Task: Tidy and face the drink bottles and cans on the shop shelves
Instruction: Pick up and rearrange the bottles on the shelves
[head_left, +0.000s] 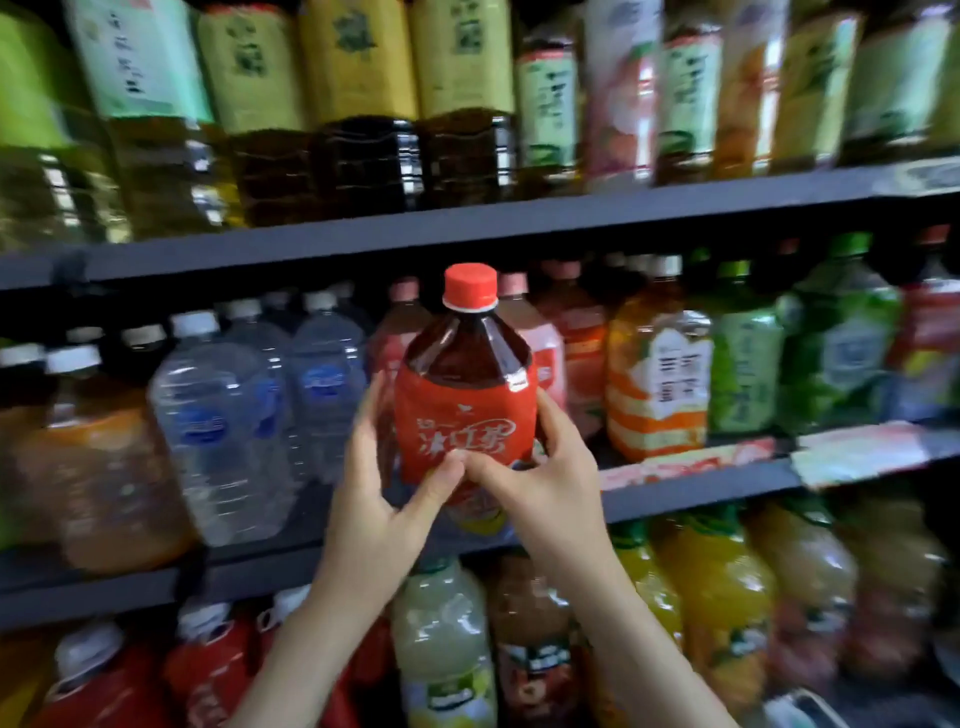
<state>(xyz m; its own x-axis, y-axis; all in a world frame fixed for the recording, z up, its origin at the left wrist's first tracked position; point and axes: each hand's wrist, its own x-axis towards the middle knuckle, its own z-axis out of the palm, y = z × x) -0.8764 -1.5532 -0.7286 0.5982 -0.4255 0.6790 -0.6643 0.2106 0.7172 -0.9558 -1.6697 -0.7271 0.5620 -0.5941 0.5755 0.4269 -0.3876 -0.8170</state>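
A large red-labelled tea bottle (467, 395) with a red cap stands upright at the front of the middle shelf (696, 493), its label facing me. My left hand (379, 499) grips its left side, fingers curled behind and thumb on the label. On the bottle's right side, my right hand (540, 478) holds it the same way, thumb tip meeting the left thumb on the label's lower part. The bottle's base is hidden behind my hands.
Clear water bottles (223, 426) and an orange drink (104, 483) crowd the left. Right of the held bottle stand an orange-striped bottle (657, 384) and green bottles (836, 353). Tea bottles fill the top shelf (467, 228); juice bottles (447, 644) fill the shelf below.
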